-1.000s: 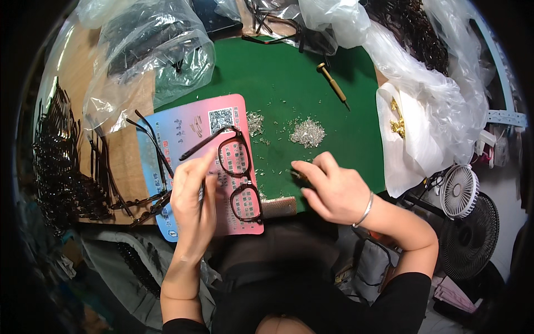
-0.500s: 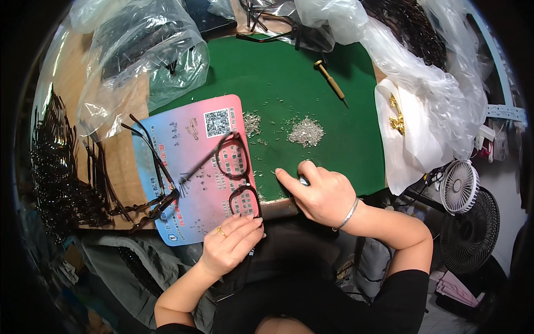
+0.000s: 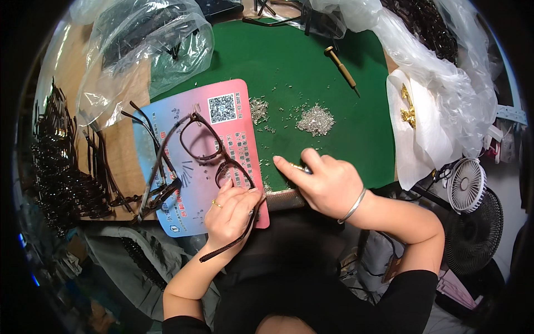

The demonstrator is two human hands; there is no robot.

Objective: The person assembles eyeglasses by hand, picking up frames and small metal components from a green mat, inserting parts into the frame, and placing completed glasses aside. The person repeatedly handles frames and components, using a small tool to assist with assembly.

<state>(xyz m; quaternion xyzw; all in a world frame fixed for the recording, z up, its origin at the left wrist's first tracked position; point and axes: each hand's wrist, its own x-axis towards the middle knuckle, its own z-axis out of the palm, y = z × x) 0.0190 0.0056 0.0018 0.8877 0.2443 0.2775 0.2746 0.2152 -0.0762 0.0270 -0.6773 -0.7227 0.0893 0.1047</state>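
Eyeglass frame (image 3: 224, 154): over the mat (image 3: 203, 94), its upper rim nearer the mat's middle than half a second ago, when both rims sat along the right edge; the whole front has turned
Temples: one slants across the mat's left half; the other now hangs below the mat's near right corner, over the left wrist
Left hand (image 3: 231, 214): at the mat's near right corner, fingers now pinching the frame's lower end, where earlier they lay flat over it
Right hand (image 3: 328, 181): right of the mat, curled around a small tool (image 3: 302, 168), mostly hidden; index finger extended, as before
Metal bits (image 3: 315, 121): heaped right of the mat
Screwdriver (image 3: 343, 69): beyond that heap, unmoved
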